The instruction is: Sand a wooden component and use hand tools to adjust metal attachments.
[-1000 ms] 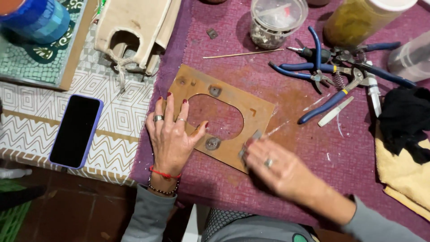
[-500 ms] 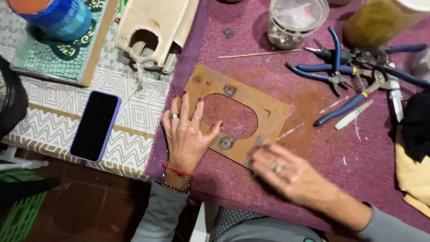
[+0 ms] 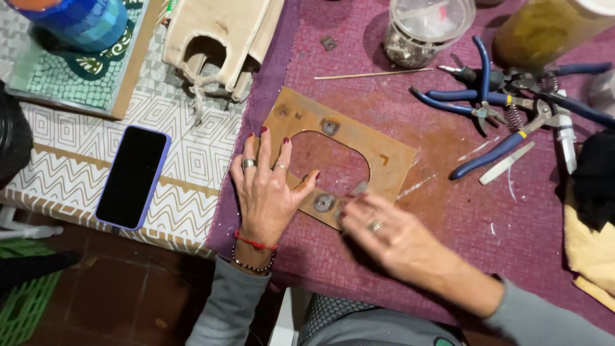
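Observation:
A flat brown wooden frame (image 3: 384, 157) with an oval cut-out lies on the purple cloth (image 3: 461, 224). Small grey pieces (image 3: 330, 126) are stuck on the frame, one of them near its lower edge (image 3: 322, 203). My left hand (image 3: 266, 192) lies flat on the frame's left side with its fingers spread, pressing it down. My right hand (image 3: 384, 234) is blurred at the frame's lower edge. Its fingertips pinch a small grey piece (image 3: 357, 189) right beside the lower stuck piece.
Blue-handled pliers and cutters (image 3: 487, 106) lie at the upper right, next to a clear plastic jar (image 3: 426, 29) and a thin wooden stick (image 3: 378, 75). A phone (image 3: 131, 176) rests on the patterned cloth at left. A wooden birdhouse-like box (image 3: 221, 35) lies above it. Yellow and black cloths (image 3: 586, 250) are at the right edge.
My right hand has slid a little left along the frame's lower edge, toward my left thumb. My left hand has stayed flat on the frame.

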